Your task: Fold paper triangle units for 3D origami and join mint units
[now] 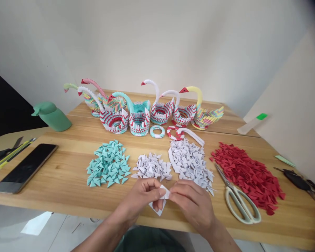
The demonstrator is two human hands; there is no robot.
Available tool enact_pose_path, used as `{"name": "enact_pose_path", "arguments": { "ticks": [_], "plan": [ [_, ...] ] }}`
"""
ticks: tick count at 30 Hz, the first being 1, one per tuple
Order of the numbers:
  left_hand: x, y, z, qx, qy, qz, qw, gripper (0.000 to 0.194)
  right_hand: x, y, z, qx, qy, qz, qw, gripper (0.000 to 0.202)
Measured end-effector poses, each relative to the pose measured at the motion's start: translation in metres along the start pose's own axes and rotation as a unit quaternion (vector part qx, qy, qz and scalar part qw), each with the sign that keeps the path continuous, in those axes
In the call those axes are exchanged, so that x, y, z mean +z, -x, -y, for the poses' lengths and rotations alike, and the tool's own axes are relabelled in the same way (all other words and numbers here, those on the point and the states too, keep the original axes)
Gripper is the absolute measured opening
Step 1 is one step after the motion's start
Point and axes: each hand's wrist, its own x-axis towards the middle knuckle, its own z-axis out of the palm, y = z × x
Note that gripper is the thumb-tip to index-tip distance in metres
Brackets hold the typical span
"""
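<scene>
A small folded piece of white paper [165, 191] is pinched between my two hands above the table's front edge. My left hand [147, 194] grips its left side with thumb and fingers. On its right side, the fingertips of my right hand [193, 201] close over the paper. Another white paper corner [159, 209] shows below my left fingers; whether it belongs to the same sheet I cannot tell. Just beyond my hands lie a small pile of white folded triangles [153, 166] and a larger white pile [190, 162]. Teal triangles [109, 164] are heaped to the left.
Scissors [240, 201] lie right of my hands beside red triangles [249, 175]. Several paper swans [139, 120] stand behind, with a teal-white ring [157, 132] before them. At left are a phone [26, 168] and a green bottle [52, 116].
</scene>
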Motion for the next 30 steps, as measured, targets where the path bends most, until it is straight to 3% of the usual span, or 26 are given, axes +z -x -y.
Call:
{"name": "enact_pose_path", "arguments": {
  "ticks": [7, 10, 15, 20, 24, 28, 30],
  "plan": [
    [-0.001, -0.001, -0.003, 0.006, -0.096, 0.006, 0.995, 0.033, -0.004, 0.003, -0.004, -0.033, 0.007, 0.040, 0.999, 0.017],
    [-0.002, 0.001, -0.002, 0.065, -0.207, -0.015, 0.976, 0.026, -0.001, 0.002, -0.007, -0.021, -0.003, 0.040, 0.999, 0.015],
    [-0.006, 0.005, 0.000, 0.213, -0.382, -0.055, 0.898, 0.022, 0.007, -0.002, -0.004, 0.110, -0.102, 0.023, 0.988, 0.015],
    [-0.007, 0.008, 0.000, 0.248, -0.421, -0.043, 0.872, 0.021, 0.007, -0.005, 0.006, 0.274, -0.192, 0.032, 0.942, 0.013],
    [-0.007, 0.008, 0.002, 0.206, -0.386, -0.051, 0.898, 0.019, 0.007, -0.005, 0.013, 0.374, -0.213, 0.051, 0.901, 0.007],
    [-0.008, 0.006, 0.006, 0.145, -0.241, -0.030, 0.959, 0.026, 0.007, -0.003, 0.014, 0.425, -0.273, 0.046, 0.862, 0.006],
    [-0.008, 0.005, 0.007, 0.125, -0.192, -0.008, 0.973, 0.027, 0.006, -0.002, 0.014, 0.440, -0.309, 0.052, 0.842, 0.012]
  ]
}}
